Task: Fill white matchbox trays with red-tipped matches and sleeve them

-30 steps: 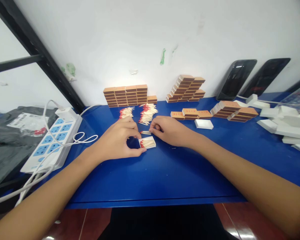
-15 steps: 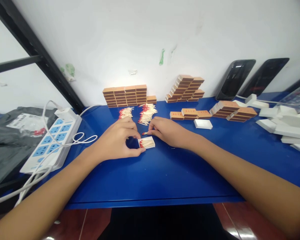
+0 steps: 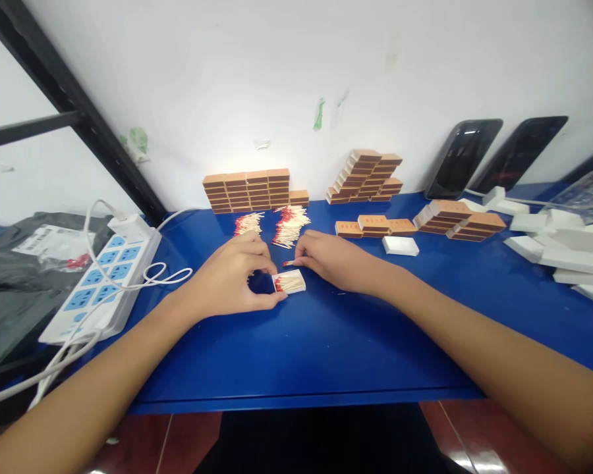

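A small white matchbox tray [image 3: 290, 282] partly filled with red-tipped matches lies on the blue table [image 3: 326, 342]. My left hand [image 3: 232, 276] curls around the tray's left end, thumb and fingers pinching it. My right hand [image 3: 329, 259] pinches a few matches [image 3: 289, 263] by their stick ends, their red heads pointing left just above the tray. Two loose piles of matches [image 3: 289, 225] lie just behind my hands.
Stacks of brown matchboxes [image 3: 250, 189] stand along the wall, more [image 3: 370, 174] to the right and on the table [image 3: 454, 218]. White inner trays [image 3: 553, 247] lie at the right. A white power strip [image 3: 106, 280] with cables sits at the left. Dark phones [image 3: 467, 157] lean on the wall.
My right hand has shifted slightly left, bringing the pinched matches closer over the tray. My left hand keeps its hold on the tray.
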`<state>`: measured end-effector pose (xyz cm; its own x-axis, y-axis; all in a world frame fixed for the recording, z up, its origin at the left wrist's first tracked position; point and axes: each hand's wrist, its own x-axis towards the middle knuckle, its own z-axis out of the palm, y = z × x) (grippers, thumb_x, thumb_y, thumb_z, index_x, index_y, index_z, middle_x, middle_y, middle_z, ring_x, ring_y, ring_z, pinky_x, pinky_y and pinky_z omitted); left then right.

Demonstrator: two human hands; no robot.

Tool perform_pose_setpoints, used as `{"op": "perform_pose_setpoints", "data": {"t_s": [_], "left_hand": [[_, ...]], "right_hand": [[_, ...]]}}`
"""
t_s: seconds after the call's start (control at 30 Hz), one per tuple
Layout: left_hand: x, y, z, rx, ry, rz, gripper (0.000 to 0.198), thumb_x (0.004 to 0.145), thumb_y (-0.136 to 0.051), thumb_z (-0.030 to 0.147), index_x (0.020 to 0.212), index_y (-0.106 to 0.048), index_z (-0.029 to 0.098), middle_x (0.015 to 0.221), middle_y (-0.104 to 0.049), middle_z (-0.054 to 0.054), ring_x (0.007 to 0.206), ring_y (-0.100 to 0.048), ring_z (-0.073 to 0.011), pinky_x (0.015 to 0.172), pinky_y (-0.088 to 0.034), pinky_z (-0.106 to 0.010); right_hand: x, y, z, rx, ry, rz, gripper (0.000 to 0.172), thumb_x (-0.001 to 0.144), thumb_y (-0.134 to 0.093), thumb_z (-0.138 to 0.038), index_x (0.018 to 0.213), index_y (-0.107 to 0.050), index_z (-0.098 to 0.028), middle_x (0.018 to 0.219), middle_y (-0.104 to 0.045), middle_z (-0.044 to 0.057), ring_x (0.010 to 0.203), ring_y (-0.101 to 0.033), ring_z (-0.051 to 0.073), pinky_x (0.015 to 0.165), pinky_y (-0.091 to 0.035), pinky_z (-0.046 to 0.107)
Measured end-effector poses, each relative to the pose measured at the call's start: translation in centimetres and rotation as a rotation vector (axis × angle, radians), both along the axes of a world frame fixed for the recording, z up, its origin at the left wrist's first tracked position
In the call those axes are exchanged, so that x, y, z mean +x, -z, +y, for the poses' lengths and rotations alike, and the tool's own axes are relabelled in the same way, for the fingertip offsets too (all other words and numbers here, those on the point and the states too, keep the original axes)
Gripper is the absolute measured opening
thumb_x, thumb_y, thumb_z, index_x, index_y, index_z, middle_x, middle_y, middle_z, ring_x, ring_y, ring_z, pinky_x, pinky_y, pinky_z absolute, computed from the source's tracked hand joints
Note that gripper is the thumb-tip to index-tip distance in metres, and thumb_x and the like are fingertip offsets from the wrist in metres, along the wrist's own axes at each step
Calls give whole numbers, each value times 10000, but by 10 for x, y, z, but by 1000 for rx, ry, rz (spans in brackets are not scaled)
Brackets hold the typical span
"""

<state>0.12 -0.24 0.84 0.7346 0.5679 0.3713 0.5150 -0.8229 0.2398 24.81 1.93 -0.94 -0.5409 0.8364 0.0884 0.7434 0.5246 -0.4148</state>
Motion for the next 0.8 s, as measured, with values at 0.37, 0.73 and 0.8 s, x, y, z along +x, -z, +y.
{"op": "perform_pose_setpoints", "data": {"t_s": [0.37,0.73,0.8], "left_hand": [[-1,2,4,44,-14,5,258,876,-842,447,917,-822,192,817,-699,-43,844,-589,-216,786,-506,-382],[-1,4,4,69,-11,-7,280,887,-837,464,903,-813,185,834,-718,-46,845,-604,-214,794,-515,-386],[-1,4,4,69,-13,-2,269,881,-845,456,915,-817,191,832,-718,-43,846,-603,-213,795,-516,-384]], "right_hand": [[6,-15,-16,25,-34,121,165,1062,-585,-293,917,-597,-215,996,-657,57,849,-577,189,741,-393,316],[4,-11,-19,41,-67,100,140,1064,-609,-261,944,-628,-192,978,-632,52,818,-564,177,731,-391,308],[4,-11,-19,33,-64,97,136,1061,-612,-260,944,-631,-193,978,-632,53,827,-569,182,737,-396,311]]}}
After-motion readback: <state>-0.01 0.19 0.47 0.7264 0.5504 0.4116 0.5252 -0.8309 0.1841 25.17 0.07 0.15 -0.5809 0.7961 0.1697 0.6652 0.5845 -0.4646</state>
